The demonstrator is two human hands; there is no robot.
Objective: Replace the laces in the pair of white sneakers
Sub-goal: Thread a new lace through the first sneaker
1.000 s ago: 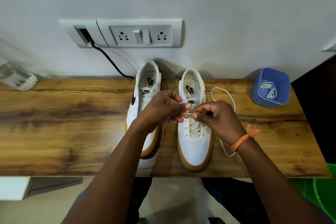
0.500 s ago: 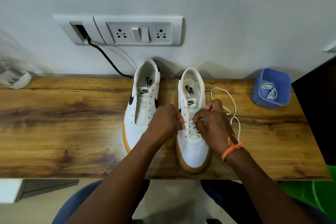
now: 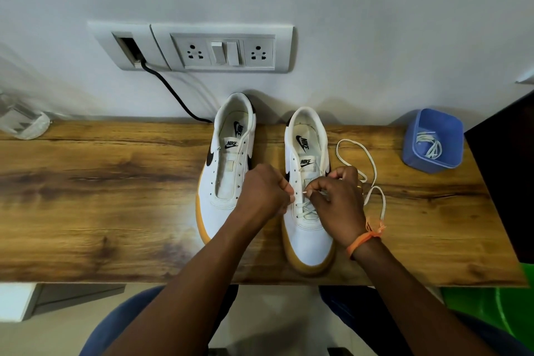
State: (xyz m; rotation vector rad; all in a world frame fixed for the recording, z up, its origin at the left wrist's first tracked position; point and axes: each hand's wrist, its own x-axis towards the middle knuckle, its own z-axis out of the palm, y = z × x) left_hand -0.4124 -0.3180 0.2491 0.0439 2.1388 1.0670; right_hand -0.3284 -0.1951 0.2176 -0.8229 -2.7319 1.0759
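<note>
Two forearms reach from the near edge over a wooden desk [image 3: 86,211]. Left hand [image 3: 264,192] is curled into a loose fist against the inner side of the right sneaker [image 3: 307,202]; whether it holds anything cannot be told, as the fingers face away from the camera. Right hand [image 3: 339,202] sits over the same shoe's eyelet rows, thumb and forefinger pinching the tip of a white lace [image 3: 372,179] just above the tongue. An orange thread band [image 3: 365,238] circles the right wrist.

Right sneaker stands toe toward the viewer; lace is crossed through its lowest eyelets only, upper eyelets bare. The lace's free length loops on the desk just beside the shoe's outer side, behind the right hand.

Left sneaker [image 3: 228,170] stands just beside and parallel, slightly farther back, with no lace in its eyelets. Both shoes are white with tan soles and black logos.

Farther right on the desk, well apart, a blue plastic container [image 3: 433,141] holds another coiled white lace.

On the wall behind, a socket and switch panel [image 3: 222,49]; a black cable [image 3: 170,89] runs from its left plate down behind the left sneaker.
</note>
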